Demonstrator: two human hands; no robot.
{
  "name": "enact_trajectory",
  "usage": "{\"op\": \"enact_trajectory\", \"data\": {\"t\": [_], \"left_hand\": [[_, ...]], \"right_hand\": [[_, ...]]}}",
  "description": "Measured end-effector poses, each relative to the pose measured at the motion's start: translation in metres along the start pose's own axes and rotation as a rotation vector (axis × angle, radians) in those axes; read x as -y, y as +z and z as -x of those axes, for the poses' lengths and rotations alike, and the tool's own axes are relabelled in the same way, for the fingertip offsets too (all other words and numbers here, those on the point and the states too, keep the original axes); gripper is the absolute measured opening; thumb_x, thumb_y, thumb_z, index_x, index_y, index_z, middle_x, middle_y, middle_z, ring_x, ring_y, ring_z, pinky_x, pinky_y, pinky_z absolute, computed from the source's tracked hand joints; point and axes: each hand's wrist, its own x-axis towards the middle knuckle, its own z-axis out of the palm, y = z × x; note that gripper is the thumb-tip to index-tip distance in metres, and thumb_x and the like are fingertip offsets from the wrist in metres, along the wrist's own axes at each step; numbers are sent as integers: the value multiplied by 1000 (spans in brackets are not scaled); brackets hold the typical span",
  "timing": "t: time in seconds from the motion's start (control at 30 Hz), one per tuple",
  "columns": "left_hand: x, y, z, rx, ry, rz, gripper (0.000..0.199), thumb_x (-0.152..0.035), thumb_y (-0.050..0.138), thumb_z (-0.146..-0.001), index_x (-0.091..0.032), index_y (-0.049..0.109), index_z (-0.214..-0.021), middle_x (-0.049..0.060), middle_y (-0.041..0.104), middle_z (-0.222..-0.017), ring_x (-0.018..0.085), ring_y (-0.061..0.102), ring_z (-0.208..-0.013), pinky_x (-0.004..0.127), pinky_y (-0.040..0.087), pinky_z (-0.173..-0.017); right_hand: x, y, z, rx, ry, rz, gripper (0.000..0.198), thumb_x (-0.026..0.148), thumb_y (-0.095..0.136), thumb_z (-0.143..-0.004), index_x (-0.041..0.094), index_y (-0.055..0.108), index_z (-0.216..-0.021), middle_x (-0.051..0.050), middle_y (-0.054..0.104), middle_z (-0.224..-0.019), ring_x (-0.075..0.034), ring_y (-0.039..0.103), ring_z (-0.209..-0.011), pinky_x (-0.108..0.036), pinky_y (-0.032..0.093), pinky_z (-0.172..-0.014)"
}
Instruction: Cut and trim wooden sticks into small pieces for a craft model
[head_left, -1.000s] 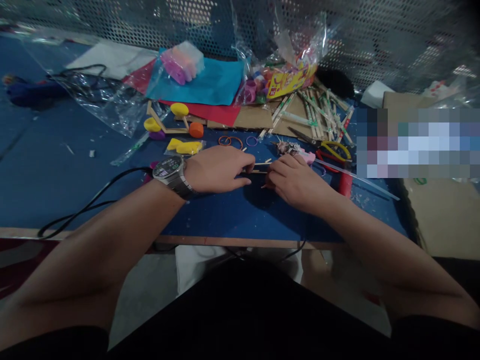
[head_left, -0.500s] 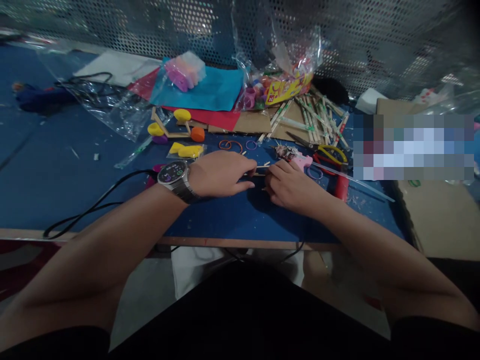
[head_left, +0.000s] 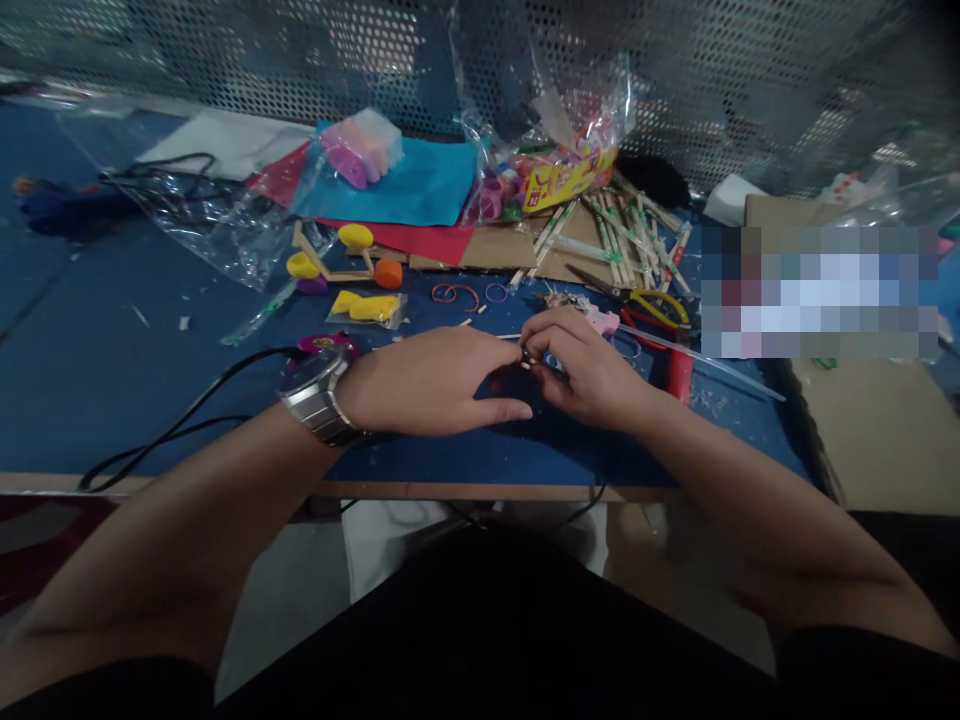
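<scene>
Pinching a small pale piece (head_left: 528, 365), the right hand (head_left: 592, 372) works beside the left hand (head_left: 427, 380), whose grip I can't tell, over the blue bench (head_left: 442, 462).

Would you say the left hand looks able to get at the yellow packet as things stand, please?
Probably yes: the yellow packet lies just beyond the left hand, with nothing visible on top of it, though that hand's fingers point away, toward the right hand.

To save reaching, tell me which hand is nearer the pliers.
Right. The right hand is in front of the pliers, slightly left; the left hand is farther left.
</scene>
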Motion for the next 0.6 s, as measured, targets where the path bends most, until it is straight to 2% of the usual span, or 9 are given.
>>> {"op": "enact_trajectory", "data": {"t": [0.17, 0.33, 0.47, 0.6], "left_hand": [[0, 8, -5, -37, -71, 44, 37, -57, 66, -105, -20, 71, -102, 5, 77, -94, 21, 66, -76, 33, 34, -68], [-3, 23, -13, -208, -56, 115, 36, -51, 57, -109, -20, 72, -104, 5, 78, -90, 22, 67, -77, 35, 35, -69], [-5, 27, -14, -297, -32, 197, 33, -39, 51, -111, -21, 70, -92, 3, 78, -85, 20, 70, -78, 34, 38, -71], [-6, 26, -13, -364, 0, 362, 40, -41, 50, -112, -21, 65, -80, -1, 73, -75, 16, 67, -71, 30, 42, -72]], "right_hand": [[-6, -1, 1, -55, 107, -123, 6, 25, 52, -110, 26, 53, -104, -11, 68, -113, -24, 65, -110, -46, 52, -100], [-4, -1, 2, -64, 154, -135, 13, 33, 48, -112, 26, 54, -103, -11, 69, -113, -24, 65, -108, -46, 52, -97], [-1, 0, 1, -84, 131, -128, 15, 34, 47, -113, 25, 54, -104, -9, 69, -108, -23, 65, -103, -44, 52, -96], [4, -3, 3, -80, 150, -107, 24, 42, 44, -116, 24, 57, -108, -6, 70, -100, -20, 66, -90, -37, 53, -84]]}}
